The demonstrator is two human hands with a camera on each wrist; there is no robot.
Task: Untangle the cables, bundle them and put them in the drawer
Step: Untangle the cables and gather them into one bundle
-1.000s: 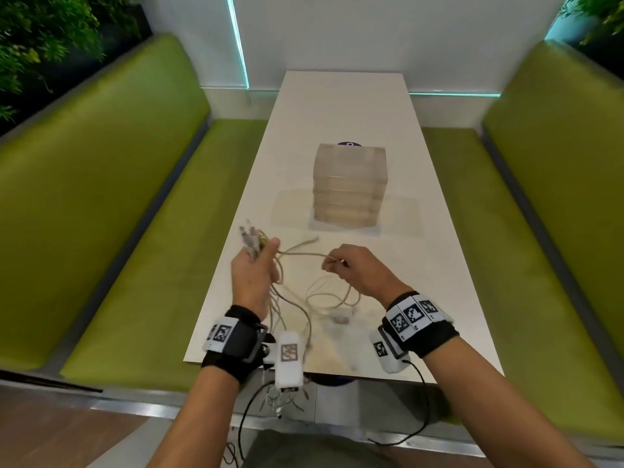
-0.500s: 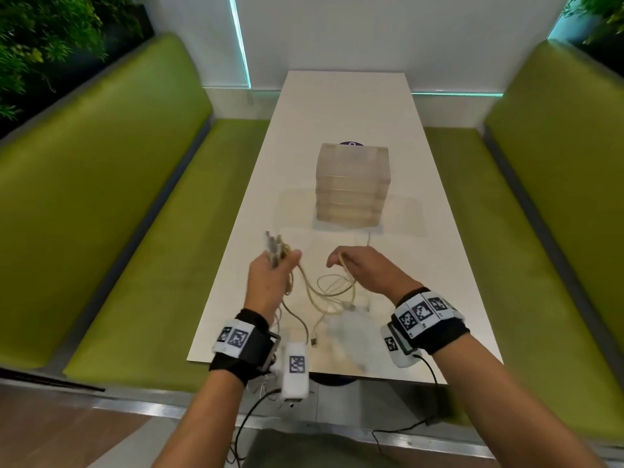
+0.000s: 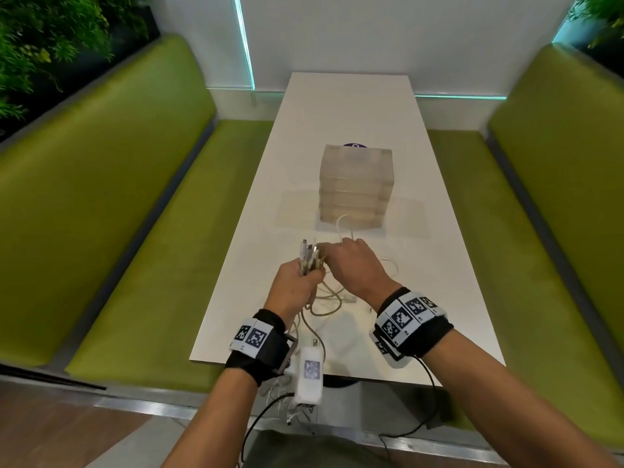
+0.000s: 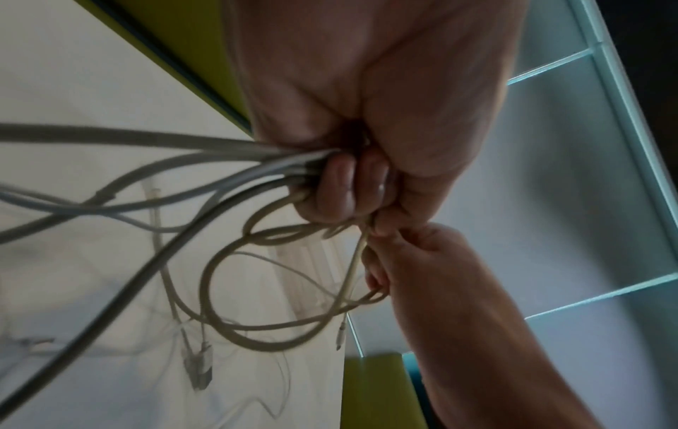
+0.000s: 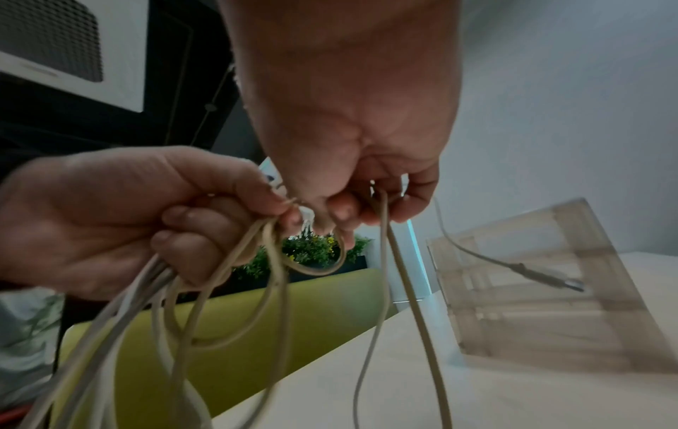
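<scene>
My left hand (image 3: 297, 282) grips a bunch of pale cables (image 3: 309, 258) in a fist above the white table (image 3: 347, 106), their plug ends sticking up past the thumb. From the fist (image 4: 352, 185) the cables (image 4: 220, 290) hang in loops down to the tabletop. My right hand (image 3: 351, 261) sits right against the left one and pinches a cable strand (image 5: 381, 261) between its fingertips (image 5: 341, 209). One thin cable (image 3: 341, 224) arcs toward the translucent drawer unit (image 3: 356, 187), which stands shut behind the hands.
Green benches (image 3: 101, 214) run along both sides of the table. A dark round thing (image 3: 354, 145) peeks out behind the drawer unit. Loose cable loops (image 3: 391, 268) lie to the right of my hands. The table's near edge (image 3: 337, 369) is under my wrists.
My hands have come together: the right hand moved left onto the bundle in the left fist. The left hand rose and shifted right, and the loops gathered in.
</scene>
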